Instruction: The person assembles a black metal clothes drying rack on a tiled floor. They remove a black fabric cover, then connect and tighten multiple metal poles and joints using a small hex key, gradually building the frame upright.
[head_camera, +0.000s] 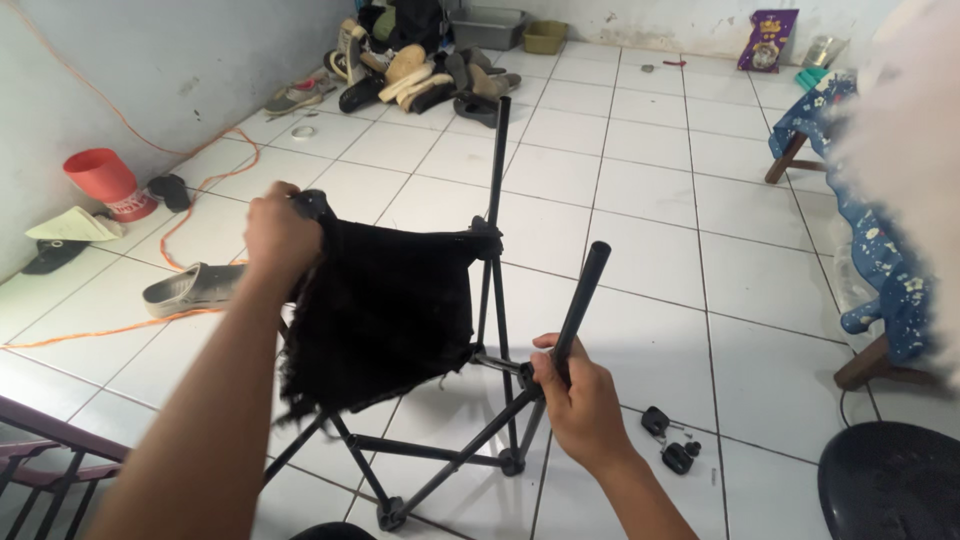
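Observation:
A folding chair frame of black metal tubes (497, 180) stands on the white tiled floor in front of me, with a black fabric seat (385, 310) stretched over part of it. My left hand (278, 232) grips the fabric's upper left corner where it meets a frame tube. My right hand (578, 398) is closed around the lower part of a loose-standing black tube (585, 285) that slants up to the right. Two small black end caps (668, 438) lie on the floor just right of my right hand.
A grey sandal (192, 288) and an orange cable (200, 195) lie at the left, near a red bucket (102, 176). A pile of shoes (420, 75) sits at the back. A blue-covered wooden bench (880, 250) stands right; a black round stool (890, 480) is at bottom right.

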